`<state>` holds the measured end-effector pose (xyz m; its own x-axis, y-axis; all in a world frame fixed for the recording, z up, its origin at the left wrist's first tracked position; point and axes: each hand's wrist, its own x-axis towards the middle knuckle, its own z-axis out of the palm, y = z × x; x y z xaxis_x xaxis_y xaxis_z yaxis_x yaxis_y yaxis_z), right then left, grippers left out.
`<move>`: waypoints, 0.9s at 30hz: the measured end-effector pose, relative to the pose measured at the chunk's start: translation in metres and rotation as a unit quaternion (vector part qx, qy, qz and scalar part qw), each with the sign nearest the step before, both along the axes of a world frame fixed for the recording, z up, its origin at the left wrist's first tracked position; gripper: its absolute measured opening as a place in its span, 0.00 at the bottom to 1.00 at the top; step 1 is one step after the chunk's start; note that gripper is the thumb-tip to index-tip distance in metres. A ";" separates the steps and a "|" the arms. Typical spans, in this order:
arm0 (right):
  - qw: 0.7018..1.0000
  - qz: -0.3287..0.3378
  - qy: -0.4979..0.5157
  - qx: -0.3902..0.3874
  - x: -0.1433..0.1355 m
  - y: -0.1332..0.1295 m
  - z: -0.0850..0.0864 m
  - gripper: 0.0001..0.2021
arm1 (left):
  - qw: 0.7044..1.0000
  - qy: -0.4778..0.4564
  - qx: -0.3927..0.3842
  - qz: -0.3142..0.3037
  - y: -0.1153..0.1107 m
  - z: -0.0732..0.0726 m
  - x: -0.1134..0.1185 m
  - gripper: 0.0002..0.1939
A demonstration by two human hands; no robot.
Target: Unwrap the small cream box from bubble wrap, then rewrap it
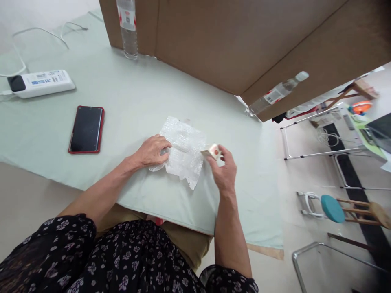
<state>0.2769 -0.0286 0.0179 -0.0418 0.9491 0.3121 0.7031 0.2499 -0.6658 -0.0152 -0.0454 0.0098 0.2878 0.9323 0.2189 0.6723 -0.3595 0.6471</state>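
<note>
A sheet of bubble wrap point(185, 152) lies spread on the pale green tablecloth point(146, 106), in front of the body. My left hand point(152, 151) is closed on its left edge, thumb and fingers pinching the plastic. To the right of the sheet, my right hand point(224, 167) grips a small pale box point(214, 151) with a red round mark, between thumb and fingers. The box is held close to the sheet's right edge. Whether it touches the table I cannot tell.
A black phone with a red case point(86, 129) and a white power bank point(44, 83) with a cable lie on the left. Cardboard panels point(207, 40) stand at the back, with two plastic bottles point(128, 30) beside them. Stools point(332, 208) are on the floor at right.
</note>
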 end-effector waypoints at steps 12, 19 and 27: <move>0.993 -0.109 -0.046 0.000 0.029 -0.010 0.004 0.22 | 0.965 0.059 -0.019 0.255 0.001 -0.002 -0.007 0.09; 0.991 -0.008 -0.041 -0.127 -0.021 -0.010 -0.007 0.28 | 0.974 0.119 -0.078 0.174 -0.003 0.004 -0.010 0.23; 0.999 -0.034 -0.025 -0.021 -0.020 0.006 -0.019 0.23 | 0.981 0.086 -0.039 0.171 -0.001 -0.004 0.003 0.27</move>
<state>0.2568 -0.0221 -0.0013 0.0080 0.9624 0.2716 0.7501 0.1739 -0.6381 -0.0127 -0.0466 0.0060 -0.0193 0.9928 0.1186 0.8462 -0.0470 0.5308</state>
